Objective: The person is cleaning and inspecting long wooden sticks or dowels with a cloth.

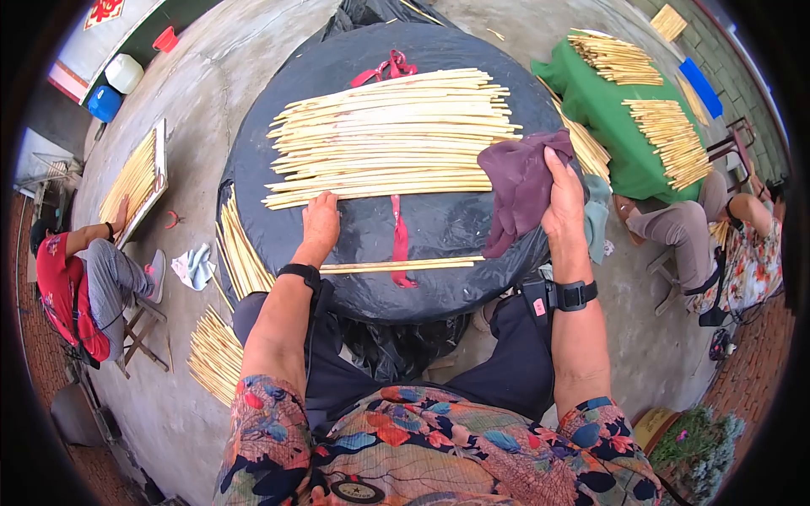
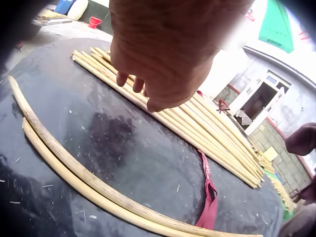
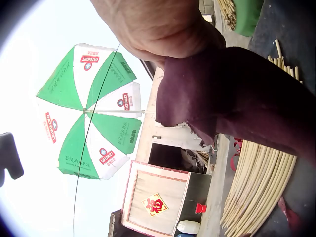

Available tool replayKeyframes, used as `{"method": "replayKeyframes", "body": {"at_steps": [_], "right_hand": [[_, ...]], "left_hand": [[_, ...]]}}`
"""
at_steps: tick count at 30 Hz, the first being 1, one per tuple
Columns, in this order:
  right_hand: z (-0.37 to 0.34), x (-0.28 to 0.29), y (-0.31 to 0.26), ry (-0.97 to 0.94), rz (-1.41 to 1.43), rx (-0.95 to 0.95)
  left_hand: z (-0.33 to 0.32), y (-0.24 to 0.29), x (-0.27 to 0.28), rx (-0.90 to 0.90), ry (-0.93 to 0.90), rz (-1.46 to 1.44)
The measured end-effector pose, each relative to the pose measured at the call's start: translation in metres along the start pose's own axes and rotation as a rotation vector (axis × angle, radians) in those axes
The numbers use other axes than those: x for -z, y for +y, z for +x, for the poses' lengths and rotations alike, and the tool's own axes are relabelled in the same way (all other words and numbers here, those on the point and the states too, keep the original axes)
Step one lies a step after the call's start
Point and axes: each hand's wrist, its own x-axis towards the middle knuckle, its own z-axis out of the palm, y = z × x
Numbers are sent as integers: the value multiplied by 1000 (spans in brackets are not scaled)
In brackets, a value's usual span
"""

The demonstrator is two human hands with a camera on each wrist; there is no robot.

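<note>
"What do we get from the head view?"

"Our whole round table (image 1: 363, 244), plus a seated person (image 1: 76, 295) left of it and another (image 1: 747, 253) to its right."

"And the wrists?"

"Only the right wrist view gives us the full green-and-white umbrella (image 3: 85, 111), above the table. The left wrist view shows us a doorway (image 2: 259, 103) beyond the table."

"Where are our sticks?"

"The broad row of sticks (image 1: 388, 135) lies across the table; two loose sticks (image 1: 405, 266) lie nearer the table's front edge."

"How do they look?"

"Pale yellow, slim, with reddish-brown patches and uneven ends. Up close, the loose pair shows darker mottling and a bend, though our wrist lens may curve it."

"Our hands?"

"Our left hand (image 1: 321, 223) is relaxed, fingers loosely bent at the row's near edge, gripping nothing we can see. Our right hand (image 1: 564, 190) is closed on the crumpled purple cloth (image 1: 516, 181), over the table's right side."
</note>
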Motion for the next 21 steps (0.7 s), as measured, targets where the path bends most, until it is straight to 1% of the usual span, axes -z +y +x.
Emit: {"method": "replayKeyframes", "body": {"at_steps": [1,3,5,6,10,12,16,18,19,21], "right_hand": [[-1,0,0,8,-2,7],[-3,-1,-1,-7,-3,-8],[-1,0,-1,-10,5,-11],[-1,0,-2,12,-13,-16],[1,-3,-1,31,-47,-24],[-1,-6,-2,24,-50,-27],[-1,-7,0,15,-74,-32],[0,-6,1,4,-70,-22],[0,-4,2,-2,-70,-15],[0,0,4,2,-23,-23]], "left_hand": [[4,-1,-3,25,-21,61],[11,-3,-9,11,-13,65],[19,-4,-15,1,-7,176],[18,-1,-15,-49,49,165],[16,9,-14,-71,-35,264],[10,9,-14,-153,-28,288],[1,9,-12,-135,-77,322],[-2,9,-6,-196,-122,235],[-3,11,-1,-204,-117,236],[-8,13,14,-201,-214,-1]]}}
